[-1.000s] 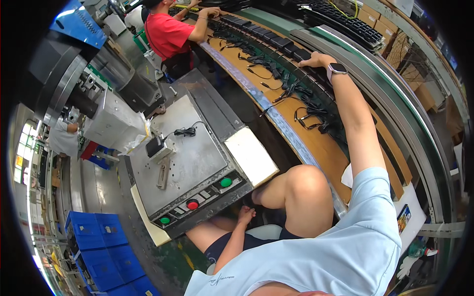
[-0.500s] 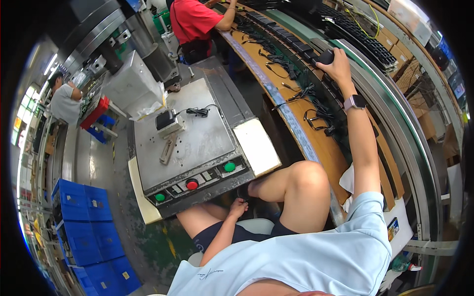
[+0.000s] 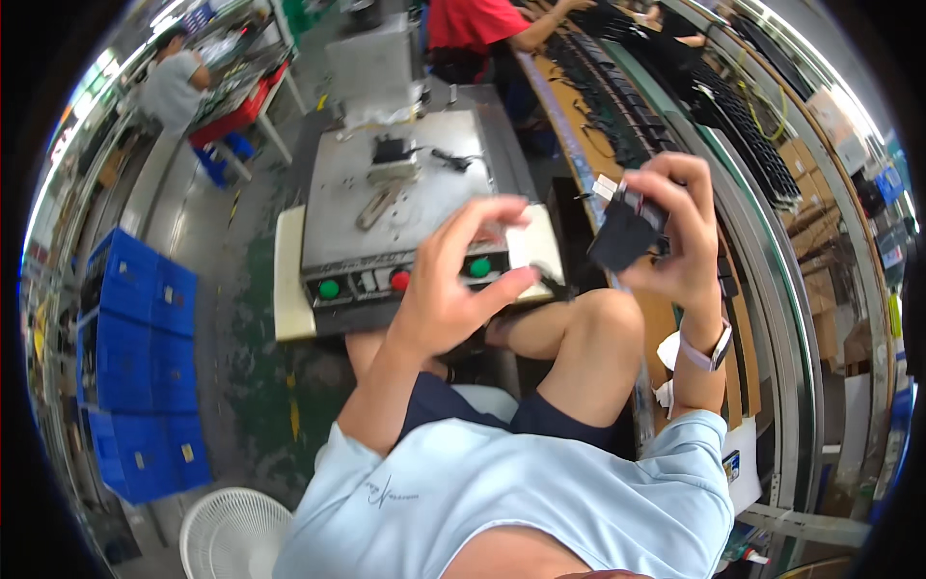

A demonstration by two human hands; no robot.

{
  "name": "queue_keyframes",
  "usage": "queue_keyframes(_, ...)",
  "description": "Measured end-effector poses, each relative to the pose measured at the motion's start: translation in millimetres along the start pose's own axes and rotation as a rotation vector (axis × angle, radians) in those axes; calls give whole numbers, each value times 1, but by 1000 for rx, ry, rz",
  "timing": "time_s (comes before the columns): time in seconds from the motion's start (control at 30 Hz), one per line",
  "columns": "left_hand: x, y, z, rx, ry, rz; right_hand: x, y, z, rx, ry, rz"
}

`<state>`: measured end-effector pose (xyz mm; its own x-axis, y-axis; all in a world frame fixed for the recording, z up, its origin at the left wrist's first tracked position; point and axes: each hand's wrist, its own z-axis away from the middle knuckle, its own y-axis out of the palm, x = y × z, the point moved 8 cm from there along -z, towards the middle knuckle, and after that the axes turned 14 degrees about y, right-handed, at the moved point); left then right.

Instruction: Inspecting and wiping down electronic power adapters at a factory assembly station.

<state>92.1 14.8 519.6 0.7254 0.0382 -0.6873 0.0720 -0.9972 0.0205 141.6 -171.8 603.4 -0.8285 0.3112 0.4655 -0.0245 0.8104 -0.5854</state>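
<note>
My right hand (image 3: 683,227) is raised over the workbench edge and grips a black power adapter (image 3: 622,236) between thumb and fingers. A small pale piece (image 3: 605,186) shows at the adapter's upper edge, too blurred to make out. My left hand (image 3: 458,285) hovers in front of the press, thumb and fingers spread apart with nothing between them. By its thumb tip hangs a blurred black cord (image 3: 553,282). Another black adapter (image 3: 391,151) rests on a metal block on the press bed (image 3: 439,212), its bundled cord (image 3: 451,160) beside it.
Green buttons (image 3: 480,267) and a red button (image 3: 399,280) line the press front. Adapters and cords fill the bench (image 3: 617,106) at the right. Blue bins (image 3: 135,357) and a white fan (image 3: 234,536) stand left. A person in red (image 3: 473,27) works at the far bench.
My right hand has drawn back from the bench with the adapter. My left hand has risen from my lap and spread its fingers. The whole view has shifted.
</note>
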Motion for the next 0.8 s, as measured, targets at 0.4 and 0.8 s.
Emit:
queue_keyframes(0.4, -31, -30, 45, 80, 8, 81, 62, 91, 40, 291, 52, -80)
queue_keyframes(0.8, -11, -50, 65, -46, -64, 155, 37, 120, 60, 183, 332, -607)
